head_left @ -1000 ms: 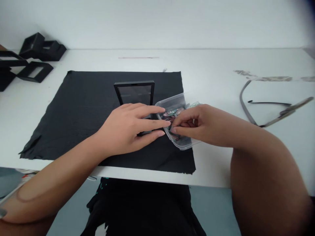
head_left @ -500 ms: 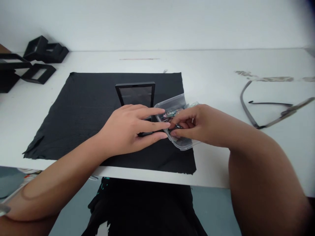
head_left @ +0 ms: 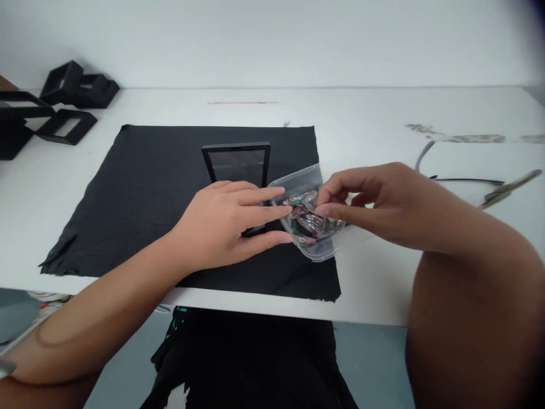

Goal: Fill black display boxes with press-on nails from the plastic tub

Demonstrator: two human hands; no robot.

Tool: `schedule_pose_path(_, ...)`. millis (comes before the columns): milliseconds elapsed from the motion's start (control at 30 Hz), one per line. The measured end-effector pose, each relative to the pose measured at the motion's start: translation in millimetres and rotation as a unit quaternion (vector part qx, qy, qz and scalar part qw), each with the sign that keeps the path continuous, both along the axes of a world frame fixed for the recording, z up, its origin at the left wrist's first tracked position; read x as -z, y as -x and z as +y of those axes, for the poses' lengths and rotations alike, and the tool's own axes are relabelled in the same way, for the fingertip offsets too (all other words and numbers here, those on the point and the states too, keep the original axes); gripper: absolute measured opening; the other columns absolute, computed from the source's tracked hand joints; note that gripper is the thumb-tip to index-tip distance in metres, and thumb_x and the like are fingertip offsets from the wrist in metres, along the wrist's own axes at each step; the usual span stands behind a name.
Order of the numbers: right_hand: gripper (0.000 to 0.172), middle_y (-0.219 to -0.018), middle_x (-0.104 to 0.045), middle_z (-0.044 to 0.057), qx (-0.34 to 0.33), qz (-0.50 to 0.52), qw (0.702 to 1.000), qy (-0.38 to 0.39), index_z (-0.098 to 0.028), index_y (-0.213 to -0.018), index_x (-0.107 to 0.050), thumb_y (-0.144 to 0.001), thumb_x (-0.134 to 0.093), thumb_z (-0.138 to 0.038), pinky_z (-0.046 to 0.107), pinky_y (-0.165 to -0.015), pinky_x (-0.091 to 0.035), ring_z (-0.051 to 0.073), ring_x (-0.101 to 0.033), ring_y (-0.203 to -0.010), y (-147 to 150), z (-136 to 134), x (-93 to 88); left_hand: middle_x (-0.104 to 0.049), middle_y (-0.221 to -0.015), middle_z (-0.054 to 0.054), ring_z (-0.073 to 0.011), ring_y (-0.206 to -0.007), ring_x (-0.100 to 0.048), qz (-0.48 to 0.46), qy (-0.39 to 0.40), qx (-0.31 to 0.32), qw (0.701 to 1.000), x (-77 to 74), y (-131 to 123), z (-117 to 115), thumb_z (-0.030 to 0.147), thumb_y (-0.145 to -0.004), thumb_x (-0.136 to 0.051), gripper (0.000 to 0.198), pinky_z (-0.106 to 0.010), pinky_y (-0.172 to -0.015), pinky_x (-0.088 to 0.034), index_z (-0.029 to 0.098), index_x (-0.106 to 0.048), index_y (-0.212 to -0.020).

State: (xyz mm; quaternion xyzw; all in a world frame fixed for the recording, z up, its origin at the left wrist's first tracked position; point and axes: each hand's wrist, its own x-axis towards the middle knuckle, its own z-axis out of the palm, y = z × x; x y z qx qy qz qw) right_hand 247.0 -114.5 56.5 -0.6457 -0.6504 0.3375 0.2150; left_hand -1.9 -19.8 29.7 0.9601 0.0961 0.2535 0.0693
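fingers spread, the left hand [head_left: 227,222] is touching the clear box [head_left: 301,177] at left; the right hand [head_left: 388,199] is nearly pinching, hold unclear.

a white table [head_left: 374,284] carries a black mat [head_left: 136,187] and, at far left, several black frames [head_left: 97,97].

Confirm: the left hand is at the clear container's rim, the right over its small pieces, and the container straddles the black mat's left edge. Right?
One slip: the head view shows the clear container straddling the right edge of the black mat, not the left. The left hand is at its rim and the right hand over the small pieces.
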Motion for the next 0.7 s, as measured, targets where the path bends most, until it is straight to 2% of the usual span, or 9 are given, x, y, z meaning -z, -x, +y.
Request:
schedule_pose_path(67,0.018,-0.078,-0.070,0.000,-0.001,0.073,0.997,-0.035,-0.024,-0.083,-0.072,-0.083,-0.075,-0.042,0.027,-0.052,-0.042,0.013,-0.058,-0.063,1.9,-2.5,-3.0,-0.076,-0.116,-0.006,-0.0224,-0.096,-0.076,-0.041,0.026,0.000,0.999,-1.9,-0.6,0.1,0.050,-0.096,-0.058,0.038,-0.038,-0.085,-0.062,0.020,-0.076,-0.109)
schedule_pose_path(167,0.009,-0.074,-0.067,-0.001,-0.016,0.205,0.976,-0.074,-0.024,-0.082,-0.072,-0.083,-0.078,-0.030,0.025,-0.050,-0.042,0.011,-0.057,-0.062,10.6,-6.5,-6.7,-0.079,-0.107,-0.008,-0.0182,-0.091,-0.076,-0.085,0.048,0.019,0.995,-7.2,-1.4,-0.9,0.045,-0.099,-0.055,0.036,-0.032,-0.083,-0.061,0.017,-0.076,-0.104)
schedule_pose_path(233,0.007,-0.072,-0.066,-0.002,-0.027,0.277,0.955,-0.098,-0.024,-0.083,-0.071,-0.083,-0.078,-0.024,0.024,-0.051,-0.044,0.010,-0.057,-0.061,17.3,-8.5,-8.0,-0.080,-0.101,-0.006,-0.0162,-0.087,-0.076,-0.117,0.031,0.025,0.992,-10.8,-2.0,-2.9,0.043,-0.095,-0.061,0.029,-0.029,-0.079,-0.061,0.019,-0.076,-0.100)
schedule_pose_path(333,0.008,-0.070,-0.064,-0.002,-0.053,0.349,0.928,-0.119,-0.024,-0.083,-0.069,-0.084,-0.077,-0.025,0.024,-0.051,-0.046,0.009,-0.055,-0.057,24.5,-9.2,-7.6,-0.081,-0.093,0.001,-0.0158,-0.083,-0.076,-0.151,-0.010,0.017,0.988,-13.5,-3.4,-6.6,0.047,-0.088,-0.071,0.022,-0.030,-0.077,-0.062,0.027,-0.074,-0.096)
schedule_pose_path(400,0.009,-0.069,-0.063,-0.002,-0.073,0.361,0.923,-0.114,-0.025,-0.082,-0.069,-0.085,-0.077,-0.028,0.025,-0.052,-0.047,0.010,-0.056,-0.058,26.8,-8.7,-6.0,-0.080,-0.087,0.005,-0.0152,-0.079,-0.076,-0.160,-0.023,0.020,0.987,-13.6,-4.7,-8.2,0.052,-0.087,-0.070,0.023,-0.030,-0.075,-0.063,0.031,-0.074,-0.094)
schedule_pose_path(500,0.008,-0.073,-0.064,-0.001,-0.090,0.340,0.931,-0.095,-0.026,-0.082,-0.070,-0.084,-0.077,-0.026,0.028,-0.056,-0.049,0.013,-0.059,-0.065,29.7,-8.1,-3.0,-0.079,-0.080,0.007,-0.0137,-0.073,-0.076,-0.158,-0.013,0.028,0.987,-13.8,-6.9,-9.8,0.055,-0.088,-0.068,0.024,-0.028,-0.070,-0.064,0.032,-0.074,-0.088)
schedule_pose_path(700,0.008,-0.072,-0.063,-0.003,-0.085,0.311,0.941,-0.105,-0.026,-0.083,-0.071,-0.083,-0.078,-0.022,0.027,-0.052,-0.043,0.011,-0.054,-0.061,42.2,-7.9,0.4,-0.077,-0.072,0.009,-0.0133,-0.066,-0.073,-0.147,0.084,0.013,0.985,-16.3,-7.6,-19.7,0.044,-0.089,-0.069,0.016,-0.028,-0.062,-0.063,0.033,-0.074,-0.080)
